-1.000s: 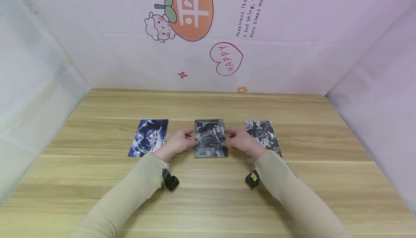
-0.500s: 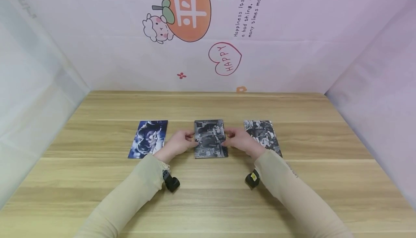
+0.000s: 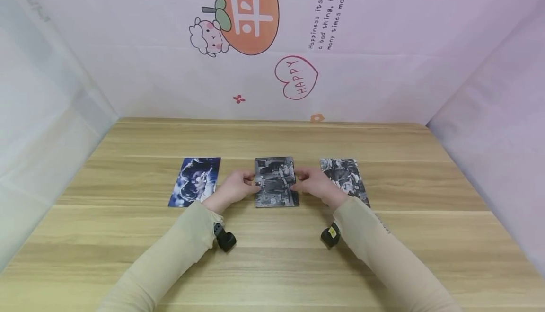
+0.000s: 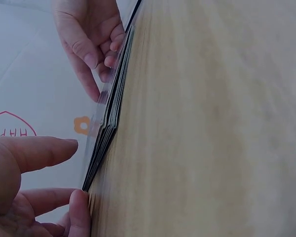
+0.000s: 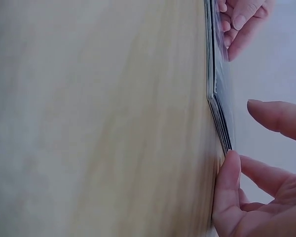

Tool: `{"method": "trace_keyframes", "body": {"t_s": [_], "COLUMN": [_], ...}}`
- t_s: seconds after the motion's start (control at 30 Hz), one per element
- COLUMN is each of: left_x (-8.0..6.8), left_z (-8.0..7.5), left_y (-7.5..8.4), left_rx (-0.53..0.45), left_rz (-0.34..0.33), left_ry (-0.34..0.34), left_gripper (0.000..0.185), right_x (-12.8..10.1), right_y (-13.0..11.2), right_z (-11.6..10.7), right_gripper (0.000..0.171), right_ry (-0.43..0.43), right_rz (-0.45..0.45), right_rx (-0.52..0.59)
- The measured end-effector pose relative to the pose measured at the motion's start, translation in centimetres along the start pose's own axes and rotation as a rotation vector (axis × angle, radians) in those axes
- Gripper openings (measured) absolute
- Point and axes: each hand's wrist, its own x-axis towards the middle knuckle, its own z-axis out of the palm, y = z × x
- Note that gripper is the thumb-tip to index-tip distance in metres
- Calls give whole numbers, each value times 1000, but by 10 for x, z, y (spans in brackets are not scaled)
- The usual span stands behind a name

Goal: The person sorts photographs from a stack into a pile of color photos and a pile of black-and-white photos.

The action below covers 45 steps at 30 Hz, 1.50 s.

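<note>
A wooden bench (image 3: 272, 264) fills the head view, walled in by pale pink sheets printed with an orange fruit cartoon (image 3: 249, 11) at 12 o'clock and a "HAPPY" heart (image 3: 296, 76) just below it toward 1 o'clock. 3 sets of photo cards lie in a row across the middle of the bench: a blue-toned card (image 3: 195, 181) at 9 o'clock of the centre, a black-and-white card (image 3: 344, 175) at 3 o'clock, partly covered by the right wrist, and between them the middle stack of cards (image 3: 275, 182), dark and grey on its top face. Both side cards sit apart from the stack, with nothing lying between them but the hands. Beige sleeves come in from 7 o'clock and 5 o'clock, each with a small black camera strapped under the wrist. The left hand (image 3: 233, 187) sits at the stack's 9 o'clock edge and the right hand (image 3: 316, 185) at its 3 o'clock edge, each grip curled inward so that thumb and fingertips touch the stack's sides. From the left wrist view the stack (image 4: 111, 111) shows as several thin cards, fanned a little at the near corner, the left thumb tip against its lower edge and the forefinger held just above. The right wrist view shows the same stack (image 5: 218, 94), the right thumb tip pressed to its corner and the forefinger raised off the top card
</note>
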Motion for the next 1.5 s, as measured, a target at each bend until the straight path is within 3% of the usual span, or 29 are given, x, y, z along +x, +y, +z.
{"method": "trace_keyframes", "body": {"t_s": [0.37, 0.63, 0.87, 1.03, 1.5], "left_x": [0, -3, -8, -10, -10], "left_z": [1, 1, 0, 1, 14], "left_y": [-1, -1, 7, 14, 23], "left_rx": [-11, -84, -111, -159, -262], "left_rz": [7, 31, 65, 67, 96], "left_ry": [-9, -8, 24, 60, 59], "left_gripper": [55, 59, 58, 56, 56], "right_x": [-3, -5, -4, -6, -16], "right_y": [-2, -1, 0, 1, 6], "right_z": [2, 2, 0, -3, -17], "right_gripper": [57, 52, 46, 46, 49], "right_ry": [24, 79, 172, 198, 177], "right_rz": [26, -7, 3, -7, 40], "right_rx": [87, 176, 290, 307, 364]}}
